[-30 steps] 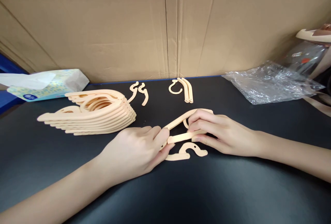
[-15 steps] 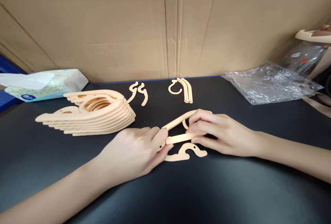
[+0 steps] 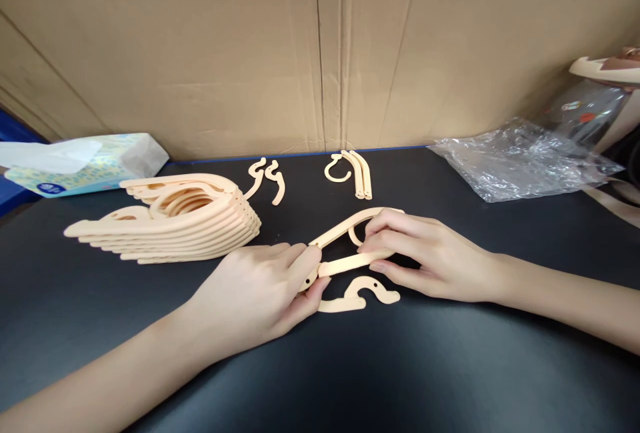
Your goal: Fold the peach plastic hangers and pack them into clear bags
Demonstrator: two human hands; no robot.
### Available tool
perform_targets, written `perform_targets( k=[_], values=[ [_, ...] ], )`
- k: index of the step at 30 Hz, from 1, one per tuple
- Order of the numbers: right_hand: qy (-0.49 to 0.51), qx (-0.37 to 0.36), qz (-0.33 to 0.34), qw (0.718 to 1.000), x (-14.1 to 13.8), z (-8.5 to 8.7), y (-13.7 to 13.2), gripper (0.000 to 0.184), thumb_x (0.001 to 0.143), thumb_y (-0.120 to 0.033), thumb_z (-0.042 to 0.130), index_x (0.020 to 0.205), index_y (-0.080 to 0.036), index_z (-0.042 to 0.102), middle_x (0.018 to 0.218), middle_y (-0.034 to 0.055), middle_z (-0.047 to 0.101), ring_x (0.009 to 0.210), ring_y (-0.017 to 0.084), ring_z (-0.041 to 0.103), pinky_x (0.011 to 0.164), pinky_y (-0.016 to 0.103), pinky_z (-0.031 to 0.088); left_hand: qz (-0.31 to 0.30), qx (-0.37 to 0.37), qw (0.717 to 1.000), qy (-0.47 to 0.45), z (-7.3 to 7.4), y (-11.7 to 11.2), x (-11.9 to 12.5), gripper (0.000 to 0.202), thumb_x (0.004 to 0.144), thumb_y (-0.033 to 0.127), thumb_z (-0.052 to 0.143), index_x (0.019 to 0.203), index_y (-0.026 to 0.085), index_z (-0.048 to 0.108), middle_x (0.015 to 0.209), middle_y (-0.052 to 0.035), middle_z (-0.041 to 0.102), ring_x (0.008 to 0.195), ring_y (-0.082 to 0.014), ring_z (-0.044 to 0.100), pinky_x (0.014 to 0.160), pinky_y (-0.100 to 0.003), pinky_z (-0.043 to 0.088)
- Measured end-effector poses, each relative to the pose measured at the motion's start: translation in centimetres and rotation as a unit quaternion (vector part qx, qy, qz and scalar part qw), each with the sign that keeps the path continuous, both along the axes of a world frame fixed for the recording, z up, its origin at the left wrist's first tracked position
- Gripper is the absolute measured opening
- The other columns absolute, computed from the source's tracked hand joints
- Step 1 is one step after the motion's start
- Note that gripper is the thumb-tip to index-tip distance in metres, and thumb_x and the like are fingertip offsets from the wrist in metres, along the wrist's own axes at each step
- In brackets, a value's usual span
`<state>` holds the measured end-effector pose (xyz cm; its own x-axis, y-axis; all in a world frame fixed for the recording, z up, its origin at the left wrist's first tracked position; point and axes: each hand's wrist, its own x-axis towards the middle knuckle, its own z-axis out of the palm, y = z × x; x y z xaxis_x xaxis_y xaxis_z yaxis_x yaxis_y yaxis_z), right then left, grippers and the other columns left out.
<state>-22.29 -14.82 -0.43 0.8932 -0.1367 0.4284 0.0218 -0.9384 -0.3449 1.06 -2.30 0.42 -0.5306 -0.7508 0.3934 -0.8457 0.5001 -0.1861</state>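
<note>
Both hands grip one beige folding clothes hanger [image 3: 350, 263] just above the black table. My left hand [image 3: 267, 286] pinches its left end, thumb below and fingers over the top, with a part with a dark hole showing by the fingertips. Around the right part of its two arms close the fingers of my right hand [image 3: 425, 249]; a curved hook piece shows partly behind them. Directly below lies a loose beige hanger piece [image 3: 373, 289] with a curved, holed end; its left tip is hidden near my left thumb.
A stack of folded beige hangers [image 3: 200, 226] sits at the left. Two small curved pieces [image 3: 275, 183] lie behind it. A hook [image 3: 336, 169] and two slim arms [image 3: 363, 176] lie at the back. A tissue pack [image 3: 100, 163], clear plastic bag [image 3: 515, 159] and cardboard wall [image 3: 225, 53] border the table.
The hands and the hanger between them have shifted very slightly to the left. Both hands keep their hold, and the other pieces lie as before.
</note>
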Motion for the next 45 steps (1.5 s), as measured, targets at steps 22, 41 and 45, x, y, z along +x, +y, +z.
perform_targets(
  k=[22,41,45],
  values=[
    [0.025,-0.017,-0.016,0.999,0.08,-0.07,-0.04,0.016,0.102,-0.021,0.047,0.102,-0.015,0.062,0.101,0.0086,0.063,0.088,0.016,0.062,0.079,0.029,0.054,-0.008,0.007,0.999,0.043,0.00,-0.13,0.06,0.016,0.095,0.014,0.049,0.088,0.013,0.063,0.082,-0.0050,0.062,0.081,-0.0204,0.056,0.062,-0.030,0.043],
    [0.037,-0.019,-0.022,0.999,0.00,-0.13,-0.01,0.017,0.104,-0.023,0.046,0.102,-0.018,0.063,0.103,0.0073,0.065,0.090,0.017,0.062,0.082,0.032,0.055,-0.004,0.048,0.995,0.084,-0.26,-0.36,0.30,0.016,0.090,0.010,0.047,0.092,0.013,0.063,0.082,-0.0050,0.061,0.079,-0.0205,0.052,0.063,-0.033,0.041],
    [0.038,-0.022,-0.022,0.999,0.05,-0.13,0.07,0.019,0.104,-0.024,0.047,0.100,-0.017,0.064,0.100,0.0074,0.065,0.089,0.017,0.061,0.081,0.031,0.054,-0.007,0.054,0.995,0.083,-0.17,-0.24,0.29,0.016,0.090,0.010,0.048,0.093,0.013,0.063,0.083,-0.0049,0.061,0.080,-0.0208,0.052,0.063,-0.033,0.040]
  ],
)
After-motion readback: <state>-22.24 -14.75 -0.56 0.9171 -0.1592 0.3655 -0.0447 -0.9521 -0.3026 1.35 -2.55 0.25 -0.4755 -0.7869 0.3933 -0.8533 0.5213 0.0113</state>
